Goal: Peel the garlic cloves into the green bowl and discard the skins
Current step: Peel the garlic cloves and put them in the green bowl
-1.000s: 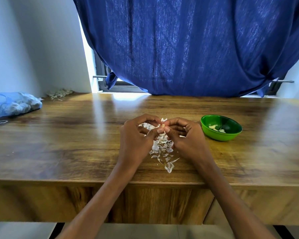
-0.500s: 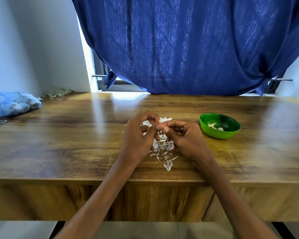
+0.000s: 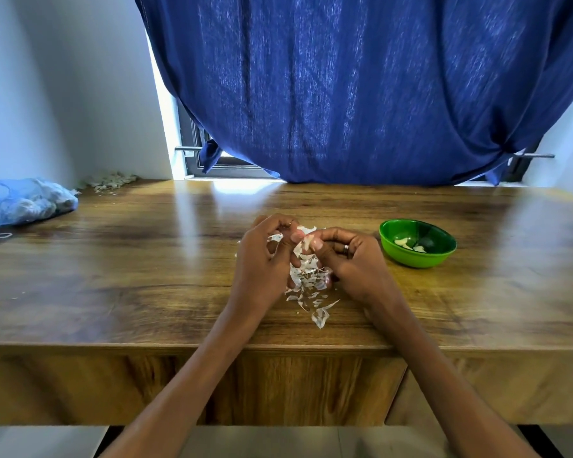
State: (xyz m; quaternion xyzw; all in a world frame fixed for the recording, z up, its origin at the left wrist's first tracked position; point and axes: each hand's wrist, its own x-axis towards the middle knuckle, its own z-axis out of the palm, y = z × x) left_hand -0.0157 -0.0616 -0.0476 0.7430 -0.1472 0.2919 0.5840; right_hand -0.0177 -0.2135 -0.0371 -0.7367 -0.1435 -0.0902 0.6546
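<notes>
Left hand: fingers curled, thumb and fingertips pinching the garlic clove from the left, above the wooden table.
Right hand: fingers curled, thumb and forefinger pinching the same clove from the right; a ring shows on one finger.
Garlic clove: small and pale, held between the two hands' fingertips at mid-table; how much skin is on it cannot be told.
Loose skins: a white papery heap lying under and between the hands, trailing toward the near edge of the table, with the last flake close to that edge.
Green bowl: stands to the right of the right hand, near it but apart, with a few pale peeled pieces inside.
Open room: bare wood stretches left of the hands, behind them up to the window sill, and right beyond the bowl.
Table edges: the front edge runs under both forearms; the far edge meets the blue curtain.
Left margin: a blue mesh bag lies at the table's left end, and a second heap of skins sits in the back left corner.
</notes>
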